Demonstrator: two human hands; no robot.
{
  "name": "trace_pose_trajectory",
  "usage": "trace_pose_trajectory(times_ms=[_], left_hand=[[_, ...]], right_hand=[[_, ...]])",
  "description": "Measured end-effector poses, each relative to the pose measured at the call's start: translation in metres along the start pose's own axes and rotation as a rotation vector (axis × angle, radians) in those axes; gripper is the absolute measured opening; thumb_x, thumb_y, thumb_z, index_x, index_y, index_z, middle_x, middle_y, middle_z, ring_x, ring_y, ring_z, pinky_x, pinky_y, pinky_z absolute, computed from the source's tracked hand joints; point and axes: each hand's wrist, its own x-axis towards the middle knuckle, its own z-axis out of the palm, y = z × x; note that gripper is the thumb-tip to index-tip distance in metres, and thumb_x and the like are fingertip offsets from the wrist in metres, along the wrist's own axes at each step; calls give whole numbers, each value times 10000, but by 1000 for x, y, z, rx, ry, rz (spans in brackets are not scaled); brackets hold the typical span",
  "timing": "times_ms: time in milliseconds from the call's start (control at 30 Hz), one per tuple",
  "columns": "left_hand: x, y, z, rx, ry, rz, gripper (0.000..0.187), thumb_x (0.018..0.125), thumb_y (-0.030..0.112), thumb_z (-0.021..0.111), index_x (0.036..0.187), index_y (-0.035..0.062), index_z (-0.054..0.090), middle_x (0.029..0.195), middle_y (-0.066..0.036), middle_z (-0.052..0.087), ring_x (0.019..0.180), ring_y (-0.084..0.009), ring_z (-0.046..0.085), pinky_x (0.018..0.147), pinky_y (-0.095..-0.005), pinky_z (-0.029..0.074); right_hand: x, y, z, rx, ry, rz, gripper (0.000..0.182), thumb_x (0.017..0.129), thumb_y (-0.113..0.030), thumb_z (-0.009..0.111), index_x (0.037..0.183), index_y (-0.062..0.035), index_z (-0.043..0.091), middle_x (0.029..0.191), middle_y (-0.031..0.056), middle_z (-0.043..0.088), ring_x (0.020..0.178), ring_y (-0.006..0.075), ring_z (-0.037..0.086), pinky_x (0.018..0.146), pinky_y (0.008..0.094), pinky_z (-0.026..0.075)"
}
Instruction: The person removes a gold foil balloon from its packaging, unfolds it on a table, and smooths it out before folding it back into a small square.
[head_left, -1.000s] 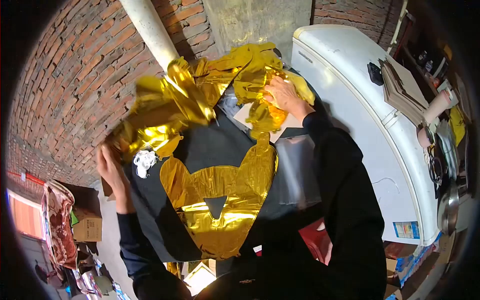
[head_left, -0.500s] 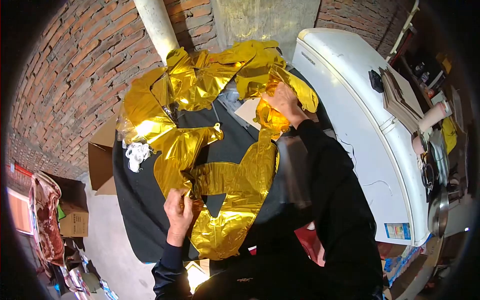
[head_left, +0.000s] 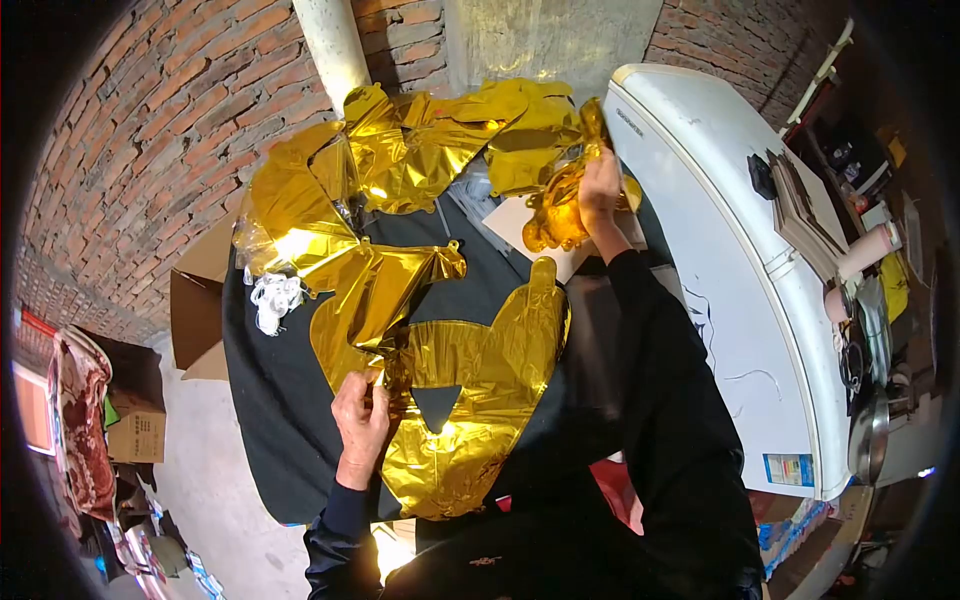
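Flat, shiny gold foil balloons (head_left: 480, 400) lie over a black cloth-covered table. My left hand (head_left: 360, 420) is closed at the near left, its thumb and fingers pinching a gathered edge of the nearest foil. At the far right, my right hand (head_left: 600, 190) is closed around a crumpled gold foil balloon (head_left: 557, 215), lifted above a pale flat sheet (head_left: 510, 222). One end of it sticks up above my fingers. More gold foil (head_left: 400, 150) is spread in a curve along the far side. A bundle of white string (head_left: 273, 300) rests at the left edge.
A white fridge (head_left: 720, 270) lying along the right side carries a stack of cardboard (head_left: 805, 215) and other items. A brick wall (head_left: 160, 150) and a pale pipe (head_left: 330, 45) stand behind. Cardboard boxes (head_left: 200, 320) are at the left.
My right hand has lifted its crumpled foil off the nearest balloon, turning upright and shifting slightly right. That balloon's upper right arm now lies uncovered. My left hand keeps its pinch.
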Motion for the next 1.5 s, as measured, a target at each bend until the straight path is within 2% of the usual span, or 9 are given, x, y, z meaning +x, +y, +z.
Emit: trace_pose_trajectory(times_ms=[267,367,567,700,833,867,1000,1233,1500], left_hand=[[0,1,-2,2,-41,-62,167,811,-32,664,978,-19,666,821,-176,624,740,-359,649,673,-400,516],[-1,0,-3,17,-76,-82,166,817,-29,661,982,-12,666,849,-176,650,757,-361,661,683,-401,523],[2,2,-3,19,-89,-48,135,838,-8,630,969,-35,650,814,-182,609,719,-335,637,660,-383,498],[5,6,-4,10,-102,-48,133,838,10,637,966,-26,644,816,-187,614,715,-347,635,655,-388,494],[9,8,-3,12,-81,-38,80,856,9,699,929,-1,668,816,-165,656,739,-351,656,664,-405,518],[9,8,-3,14,-83,-44,82,855,10,703,928,-1,668,809,-165,654,735,-352,654,665,-409,518],[9,6,-2,18,-87,-45,82,858,16,707,929,-4,670,808,-166,652,732,-354,651,665,-408,519],[10,5,-3,-10,-90,-66,100,842,-2,689,940,-12,671,795,-172,634,713,-355,637,648,-411,509],[6,3,-1,1,23,14,154,848,1,652,999,-4,675,803,-177,585,747,-369,613,665,-431,500]], right_hand=[[78,-61,14,15,-294,-184,230,994,-162,528,1134,11,587,1521,205,500,1370,399,487,1089,504,434],[110,-92,44,-87,-1038,49,353,981,-262,532,1244,-34,593,1375,226,630,1246,386,610,1047,492,480],[104,-102,103,-183,-1166,-146,583,957,-550,532,1132,-40,754,1120,224,742,1100,425,685,955,478,522],[148,-133,87,-366,-1105,-186,701,956,-659,501,1010,-24,795,1084,225,756,1033,389,708,1090,542,397],[182,-126,119,-506,-1193,-408,668,976,-646,503,1203,-75,764,1324,165,696,1313,356,593,1220,613,229],[165,-107,135,-450,-850,-508,636,976,-596,539,1340,-94,684,1485,142,585,1469,320,427,1225,659,175],[139,-107,128,-420,-978,-197,651,998,-540,539,1531,-170,495,1671,98,338,1580,319,186,1180,754,140],[74,-97,107,-263,-687,-493,558,1011,-526,519,1455,-195,584,1632,119,407,1560,329,251,1180,755,144],[63,-111,26,-174,-843,-277,726,1045,-560,445,1639,-175,283,1678,186,283,1567,369,218,1213,669,199]])
